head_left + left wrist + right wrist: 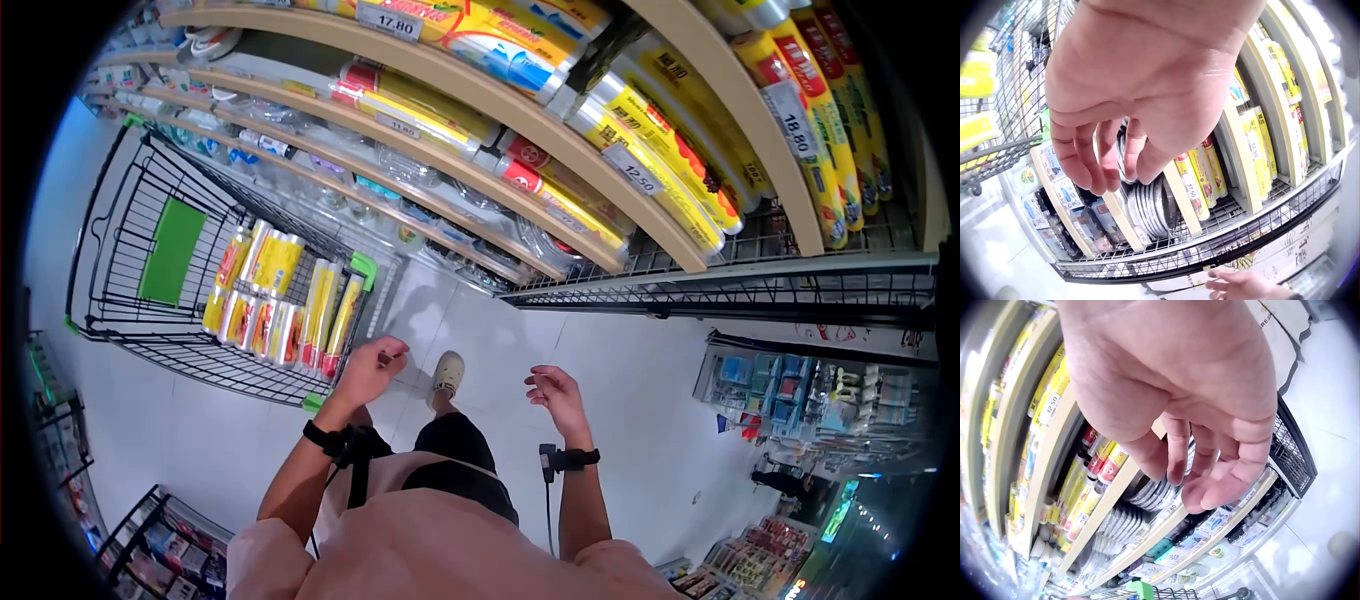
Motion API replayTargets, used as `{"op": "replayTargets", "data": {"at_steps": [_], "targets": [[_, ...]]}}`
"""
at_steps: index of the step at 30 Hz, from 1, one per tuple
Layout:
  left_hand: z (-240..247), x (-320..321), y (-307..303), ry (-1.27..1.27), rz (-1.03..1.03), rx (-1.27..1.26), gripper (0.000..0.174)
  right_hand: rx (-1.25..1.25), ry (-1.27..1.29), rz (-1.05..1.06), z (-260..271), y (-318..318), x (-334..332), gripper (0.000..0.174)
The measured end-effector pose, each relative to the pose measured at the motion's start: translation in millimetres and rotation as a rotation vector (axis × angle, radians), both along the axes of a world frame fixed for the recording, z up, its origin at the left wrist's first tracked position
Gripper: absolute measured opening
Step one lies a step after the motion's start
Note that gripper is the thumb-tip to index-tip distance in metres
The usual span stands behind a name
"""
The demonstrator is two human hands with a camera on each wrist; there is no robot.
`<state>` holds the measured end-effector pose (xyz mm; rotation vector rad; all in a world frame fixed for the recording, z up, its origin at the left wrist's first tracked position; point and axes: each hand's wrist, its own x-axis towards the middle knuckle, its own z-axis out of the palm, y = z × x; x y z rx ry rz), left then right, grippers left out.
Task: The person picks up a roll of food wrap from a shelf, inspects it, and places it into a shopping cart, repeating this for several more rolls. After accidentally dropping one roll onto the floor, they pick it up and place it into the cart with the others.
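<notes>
My left hand [372, 372] hovers beside the near right corner of a wire shopping cart [190, 357], its fingers loosely bent and holding nothing. Several yellow-and-red boxes and rolls [278, 265] lie in the cart, with long yellow tubes [322, 300] at its right end. Out over the floor to the right, my right hand [560, 400] hangs relaxed, palm inward, with nothing in it. Each wrist view confirms bare, slackly curved fingers, the left hand [1147, 81] and the right hand [1179, 381] both in front of the stocked shelves.
Curved shelves with wooden front edges [480, 150] span the front, holding yellow rolls [650, 150] with price tags [632, 170]. Lower tiers carry foil pans [1150, 206]. A rack of hanging packets [790, 390] stands to the right. My shoe [449, 372] is on the pale tiled floor [640, 400].
</notes>
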<state>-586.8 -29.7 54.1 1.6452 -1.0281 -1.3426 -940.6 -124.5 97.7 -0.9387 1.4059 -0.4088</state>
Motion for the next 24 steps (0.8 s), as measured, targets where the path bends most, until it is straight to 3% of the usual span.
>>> {"op": "replayTargets", "data": {"at_steps": [6,14,18,24], "targets": [[-31,-19,-8,0.197,0.161,-0.027,0.014,0.03,0.001,0.129,-44,-34,8,0.024],[-41,-19,-54,0.265,0.303,0.001,0.017,-0.039,0.028,0.032,-83,-48,6,0.018],[-44,-12,-80,0.113,0.145,-0.109,0.027,-0.032,0.037,0.015,-87,-48,15,0.016],[-43,-24,-125,0.156,0.145,-0.218,0.026,-0.141,0.109,0.004,-90,-52,18,0.019]]}}
